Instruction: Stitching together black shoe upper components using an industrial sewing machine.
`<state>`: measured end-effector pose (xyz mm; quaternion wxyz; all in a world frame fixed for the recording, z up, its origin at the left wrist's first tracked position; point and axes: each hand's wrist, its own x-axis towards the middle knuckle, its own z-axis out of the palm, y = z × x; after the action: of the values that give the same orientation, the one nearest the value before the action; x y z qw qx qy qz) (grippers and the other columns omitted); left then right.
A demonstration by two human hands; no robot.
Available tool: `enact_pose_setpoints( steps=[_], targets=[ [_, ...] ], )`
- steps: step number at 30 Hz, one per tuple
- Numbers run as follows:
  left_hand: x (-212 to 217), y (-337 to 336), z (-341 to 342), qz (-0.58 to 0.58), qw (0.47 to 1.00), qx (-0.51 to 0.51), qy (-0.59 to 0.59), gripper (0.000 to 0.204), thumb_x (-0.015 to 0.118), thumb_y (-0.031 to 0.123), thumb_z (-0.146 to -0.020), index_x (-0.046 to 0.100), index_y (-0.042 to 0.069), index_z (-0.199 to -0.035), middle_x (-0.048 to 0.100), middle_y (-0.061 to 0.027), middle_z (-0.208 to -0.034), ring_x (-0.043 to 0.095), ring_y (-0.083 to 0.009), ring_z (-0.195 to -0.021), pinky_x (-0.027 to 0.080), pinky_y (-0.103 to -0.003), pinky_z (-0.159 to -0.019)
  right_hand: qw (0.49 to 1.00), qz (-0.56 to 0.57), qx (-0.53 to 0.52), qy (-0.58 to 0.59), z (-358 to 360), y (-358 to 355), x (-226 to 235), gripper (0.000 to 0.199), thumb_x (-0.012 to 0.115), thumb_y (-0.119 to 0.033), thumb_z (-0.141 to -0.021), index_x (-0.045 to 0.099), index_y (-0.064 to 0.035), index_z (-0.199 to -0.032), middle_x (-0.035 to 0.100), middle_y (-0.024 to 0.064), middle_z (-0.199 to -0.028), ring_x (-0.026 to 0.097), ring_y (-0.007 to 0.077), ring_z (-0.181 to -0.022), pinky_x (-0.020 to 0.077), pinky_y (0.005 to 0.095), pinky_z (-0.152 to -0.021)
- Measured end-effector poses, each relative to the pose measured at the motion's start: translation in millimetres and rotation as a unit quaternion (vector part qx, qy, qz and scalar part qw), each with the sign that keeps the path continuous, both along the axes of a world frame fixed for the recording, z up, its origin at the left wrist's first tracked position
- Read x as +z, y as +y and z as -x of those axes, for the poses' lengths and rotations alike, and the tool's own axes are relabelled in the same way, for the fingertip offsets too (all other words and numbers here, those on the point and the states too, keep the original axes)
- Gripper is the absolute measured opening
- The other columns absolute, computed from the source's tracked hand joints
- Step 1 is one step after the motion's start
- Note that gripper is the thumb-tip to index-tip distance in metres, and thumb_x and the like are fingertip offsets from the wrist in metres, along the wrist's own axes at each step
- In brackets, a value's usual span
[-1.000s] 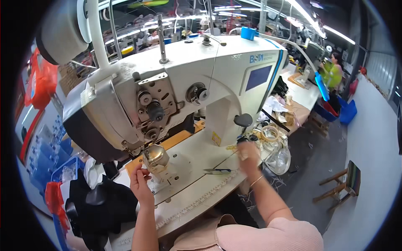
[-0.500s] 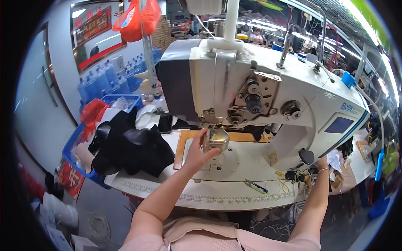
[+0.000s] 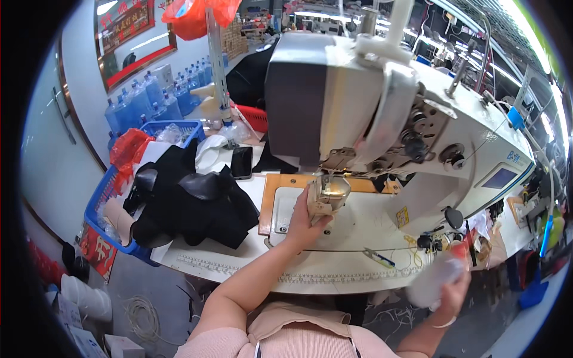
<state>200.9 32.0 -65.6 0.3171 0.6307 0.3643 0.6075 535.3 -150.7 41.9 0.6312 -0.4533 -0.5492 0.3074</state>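
Observation:
A white post-bed sewing machine [image 3: 358, 95] fills the upper middle, its shiny metal post [image 3: 333, 190] rising from the bed under the needle area. My left hand [image 3: 304, 225] is curled against the left side of this post. Between its thumb and fingers is a small beige piece [image 3: 321, 209], perhaps fabric, touching the post. At the lower right my right hand [image 3: 455, 292] grips a pale, whitish piece [image 3: 431, 281], smeared by motion, so its kind is unclear. Thread snips [image 3: 379, 258] with a blue handle part lie on the tabletop between my hands.
Black pieces [image 3: 197, 197] are heaped at the left, partly over a blue basket [image 3: 98, 209]. A phone [image 3: 242, 162] lies behind them. A ruler strip [image 3: 334, 277] runs along the table's front edge. Yellow thread [image 3: 415, 247] and small scraps clutter the right side.
My right hand has come back from the far right side of the table, now with the whitish piece. A beige piece now shows in my left hand. The view has shifted.

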Motion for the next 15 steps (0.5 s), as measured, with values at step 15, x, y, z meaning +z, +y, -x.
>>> enact_pose_setpoints(
  steps=[15],
  targets=[
    [-7, 24, 82, 0.050, 0.993, -0.025, 0.108, 0.079, 0.068, 0.016, -0.079, 0.020, -0.003, -0.139, 0.039, -0.0248, -0.133, 0.041, -0.0405, -0.121, 0.036, -0.042, -0.100, 0.827, 0.285, 0.295, 0.383, 234, 117, -13, 0.073, 0.056, -0.040, -0.086, 0.030, 0.0108, -0.133, 0.039, 0.0287, -0.131, 0.056, 0.0404, -0.095, 0.0484, 0.0417, -0.080]
  ],
)
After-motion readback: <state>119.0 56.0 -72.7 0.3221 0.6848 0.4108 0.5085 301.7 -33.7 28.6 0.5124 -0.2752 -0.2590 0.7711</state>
